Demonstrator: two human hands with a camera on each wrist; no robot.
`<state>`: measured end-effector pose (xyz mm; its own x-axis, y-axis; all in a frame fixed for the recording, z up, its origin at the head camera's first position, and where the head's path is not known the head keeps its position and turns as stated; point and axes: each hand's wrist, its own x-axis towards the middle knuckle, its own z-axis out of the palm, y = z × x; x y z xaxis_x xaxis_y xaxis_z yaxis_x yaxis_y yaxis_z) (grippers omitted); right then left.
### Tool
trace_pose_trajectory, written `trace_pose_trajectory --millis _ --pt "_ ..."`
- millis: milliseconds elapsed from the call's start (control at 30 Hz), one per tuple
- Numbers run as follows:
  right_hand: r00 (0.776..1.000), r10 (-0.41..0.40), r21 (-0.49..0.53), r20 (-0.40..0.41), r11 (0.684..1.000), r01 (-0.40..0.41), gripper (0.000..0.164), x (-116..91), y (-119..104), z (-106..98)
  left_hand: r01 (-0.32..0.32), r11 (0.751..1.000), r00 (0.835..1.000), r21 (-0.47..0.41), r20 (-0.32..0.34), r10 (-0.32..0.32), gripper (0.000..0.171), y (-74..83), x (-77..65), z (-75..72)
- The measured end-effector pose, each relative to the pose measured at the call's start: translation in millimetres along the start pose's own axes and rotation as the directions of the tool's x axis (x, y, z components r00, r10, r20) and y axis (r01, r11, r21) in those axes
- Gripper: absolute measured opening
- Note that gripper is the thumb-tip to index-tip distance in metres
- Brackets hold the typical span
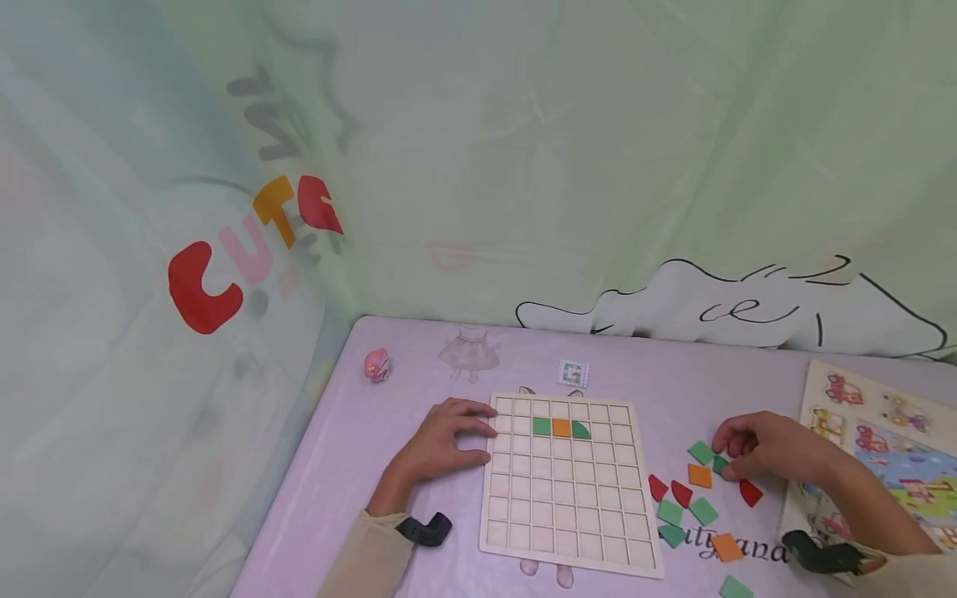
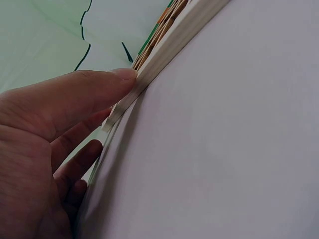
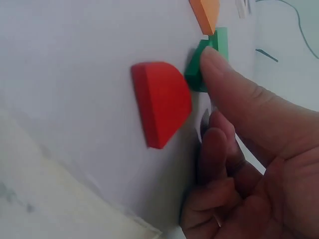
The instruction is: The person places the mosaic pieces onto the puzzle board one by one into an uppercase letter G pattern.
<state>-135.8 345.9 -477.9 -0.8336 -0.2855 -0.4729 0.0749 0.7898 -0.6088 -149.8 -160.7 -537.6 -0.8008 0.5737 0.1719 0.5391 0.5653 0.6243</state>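
A wooden grid board (image 1: 564, 502) lies on the table, with a light green square (image 1: 542, 426), an orange square (image 1: 561, 428) and a dark green quarter-circle (image 1: 580, 430) side by side in its second row. My left hand (image 1: 451, 438) rests against the board's left edge, thumb and fingers spread; in the left wrist view the thumb touches the board's rim (image 2: 164, 52). Right of the board, my right hand (image 1: 755, 448) pinches a dark green tile (image 3: 196, 67) between thumb and fingers, low over the table. Close beside it lies a red quarter-circle (image 3: 167, 104).
Loose tiles lie between board and right hand: red quarter-circles (image 1: 681, 493), green squares (image 1: 704, 511) and orange squares (image 1: 699, 476). A picture puzzle board (image 1: 815, 399) sits at the right. Behind are a small pattern card (image 1: 573, 374) and a pink ornament (image 1: 377, 365).
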Motion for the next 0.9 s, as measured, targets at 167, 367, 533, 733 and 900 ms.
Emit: trace_pose_trajectory --millis 167,367,533,733,900 --pt "0.999 -0.018 -0.031 -0.043 0.999 0.016 0.036 1.4 0.9 4.1 -0.001 1.000 1.000 0.013 -0.008 0.001 0.028 -1.1 -0.4 1.0" --pt "0.996 -0.042 -0.026 -0.073 0.999 0.040 0.032 1.4 1.1 6.8 -0.003 1.000 1.000 0.005 -0.010 0.003 0.029 -0.5 -0.4 0.9" --pt "0.997 -0.044 0.004 -0.062 0.999 0.045 0.030 1.4 2.4 5.7 0.006 1.000 1.000 -0.005 -0.003 -0.006 0.029 1.1 -0.1 -0.3" --pt "0.999 -0.036 0.049 -0.039 0.998 0.038 0.027 2.9 6.1 3.9 0.014 1.000 1.000 0.010 0.003 -0.014 0.029 0.5 0.1 0.3" --pt "0.997 0.009 0.017 -0.083 1.000 -0.008 0.037 5.9 4.5 7.4 0.017 1.000 1.000 0.010 0.005 -0.017 0.029 1.6 -0.5 -0.1"
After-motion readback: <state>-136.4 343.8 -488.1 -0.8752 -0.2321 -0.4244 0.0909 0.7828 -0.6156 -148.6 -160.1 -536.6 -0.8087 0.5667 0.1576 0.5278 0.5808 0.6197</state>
